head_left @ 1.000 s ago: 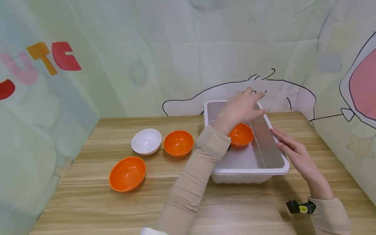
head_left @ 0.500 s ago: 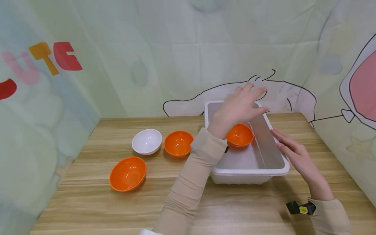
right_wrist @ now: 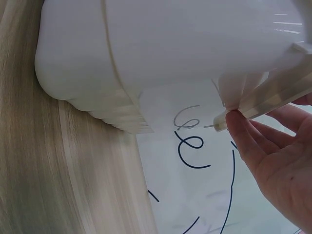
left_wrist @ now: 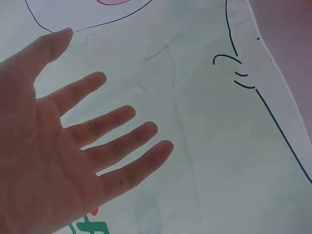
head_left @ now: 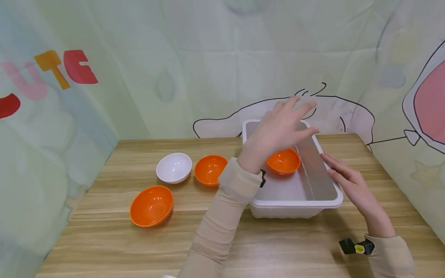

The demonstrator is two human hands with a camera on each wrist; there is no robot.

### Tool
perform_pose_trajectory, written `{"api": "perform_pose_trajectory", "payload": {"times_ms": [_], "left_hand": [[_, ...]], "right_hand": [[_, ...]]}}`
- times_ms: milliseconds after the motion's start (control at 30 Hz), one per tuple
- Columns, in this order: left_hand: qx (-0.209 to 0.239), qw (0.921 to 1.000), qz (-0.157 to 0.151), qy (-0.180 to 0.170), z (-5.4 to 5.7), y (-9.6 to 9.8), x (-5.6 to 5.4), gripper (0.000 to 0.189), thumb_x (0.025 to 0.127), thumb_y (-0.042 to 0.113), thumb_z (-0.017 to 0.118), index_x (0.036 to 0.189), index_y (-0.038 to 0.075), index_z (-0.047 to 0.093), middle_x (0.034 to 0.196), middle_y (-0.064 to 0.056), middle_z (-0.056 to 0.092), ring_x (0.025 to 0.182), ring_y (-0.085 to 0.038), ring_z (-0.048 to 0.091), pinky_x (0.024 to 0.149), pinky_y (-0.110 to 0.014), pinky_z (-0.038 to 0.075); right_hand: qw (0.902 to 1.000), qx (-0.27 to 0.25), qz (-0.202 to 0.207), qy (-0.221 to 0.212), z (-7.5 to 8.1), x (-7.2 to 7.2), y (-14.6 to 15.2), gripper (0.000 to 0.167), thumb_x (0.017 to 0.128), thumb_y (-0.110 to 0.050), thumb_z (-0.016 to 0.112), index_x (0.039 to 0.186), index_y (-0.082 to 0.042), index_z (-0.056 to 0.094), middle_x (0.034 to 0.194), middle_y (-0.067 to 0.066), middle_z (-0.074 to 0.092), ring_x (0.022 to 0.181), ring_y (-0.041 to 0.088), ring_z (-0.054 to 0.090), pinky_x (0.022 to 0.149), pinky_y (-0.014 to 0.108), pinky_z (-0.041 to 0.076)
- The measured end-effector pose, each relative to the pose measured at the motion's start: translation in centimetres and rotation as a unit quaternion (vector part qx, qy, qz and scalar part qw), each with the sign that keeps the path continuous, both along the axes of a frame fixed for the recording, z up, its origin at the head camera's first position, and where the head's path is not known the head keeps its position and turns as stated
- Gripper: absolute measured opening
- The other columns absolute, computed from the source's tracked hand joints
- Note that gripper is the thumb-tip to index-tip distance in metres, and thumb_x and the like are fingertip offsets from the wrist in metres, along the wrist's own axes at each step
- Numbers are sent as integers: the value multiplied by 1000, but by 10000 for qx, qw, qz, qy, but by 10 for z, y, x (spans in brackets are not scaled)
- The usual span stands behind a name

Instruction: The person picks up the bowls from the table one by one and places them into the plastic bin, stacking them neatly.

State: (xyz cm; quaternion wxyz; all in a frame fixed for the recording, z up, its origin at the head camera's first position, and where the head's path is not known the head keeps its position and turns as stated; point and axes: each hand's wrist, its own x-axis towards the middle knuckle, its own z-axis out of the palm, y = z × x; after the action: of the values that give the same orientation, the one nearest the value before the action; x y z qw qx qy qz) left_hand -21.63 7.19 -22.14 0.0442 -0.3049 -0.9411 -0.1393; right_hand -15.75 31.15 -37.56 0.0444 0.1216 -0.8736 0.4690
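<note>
My left hand point(head_left: 278, 125) hangs over the far part of the white plastic bin point(head_left: 295, 202), fingers spread and holding nothing. In the left wrist view its bare palm point(left_wrist: 58, 151) shows in front of the printed backdrop. An orange bowl point(head_left: 284, 164) sits upright inside the bin, partly hidden by my left wrist. My right hand point(head_left: 351, 183) rests on the bin's right rim with fairly straight fingers. The right wrist view shows its fingertips point(right_wrist: 236, 119) touching the rim's edge from below.
Left of the bin stand a white bowl point(head_left: 174, 168), an orange bowl point(head_left: 208, 170) partly behind my left sleeve, and a nearer orange bowl point(head_left: 151, 205) on the wooden table point(head_left: 278, 247). A printed cloth backdrop point(head_left: 201, 69) rises behind and at both sides.
My left hand has drawn slightly up and to the left over the bin, its sleeve now covering part of the orange bowl beside it. The right hand and bowls look unmoved.
</note>
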Motion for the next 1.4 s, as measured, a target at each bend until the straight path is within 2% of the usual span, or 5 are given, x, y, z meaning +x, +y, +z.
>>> {"api": "perform_pose_trajectory", "payload": {"times_ms": [433, 533, 700, 1033, 1400], "left_hand": [[323, 9995, 57, 9, -4, -21, 10, 59, 96, 54, 45, 150, 41, 25, 159, 0, 22, 144, -23, 29, 108, -45, 40], [380, 9992, 71, 56, -8, -26, 12, 59, 96, 53, 47, 149, 40, 27, 159, -1, 23, 143, -24, 30, 109, -46, 39], [468, 9987, 154, 95, -15, -36, 16, 59, 96, 53, 47, 150, 39, 28, 159, -2, 22, 143, -24, 30, 109, -48, 38], [698, 9966, 436, -90, -28, -57, 22, 59, 95, 50, 50, 149, 37, 29, 158, -5, 24, 144, -26, 29, 113, -49, 33], [800, 9950, 603, 61, -45, -73, 22, 60, 95, 47, 52, 149, 30, 33, 155, -10, 31, 140, -30, 35, 109, -50, 38]], "right_hand": [[10000, -5, -72, -7, -1, 1, 2, 46, 102, -27, 44, 148, -20, 38, 154, -16, 33, 131, -18, 26, 95, 1, 27], [10000, 17, -76, 12, -1, 1, 2, 46, 102, -26, 44, 148, -20, 38, 154, -15, 34, 131, -18, 26, 93, 0, 28], [9999, 50, -114, -90, -2, 2, 3, 47, 102, -28, 44, 148, -22, 37, 155, -15, 32, 131, -18, 26, 99, 6, 29], [9999, -39, -49, 110, -1, 2, 0, 46, 102, -25, 45, 147, -17, 39, 155, -12, 34, 130, -19, 27, 92, -1, 28], [9999, -17, -34, 140, 0, 1, -2, 46, 102, -25, 45, 147, -17, 39, 155, -11, 34, 128, -19, 28, 91, -1, 30]]}}
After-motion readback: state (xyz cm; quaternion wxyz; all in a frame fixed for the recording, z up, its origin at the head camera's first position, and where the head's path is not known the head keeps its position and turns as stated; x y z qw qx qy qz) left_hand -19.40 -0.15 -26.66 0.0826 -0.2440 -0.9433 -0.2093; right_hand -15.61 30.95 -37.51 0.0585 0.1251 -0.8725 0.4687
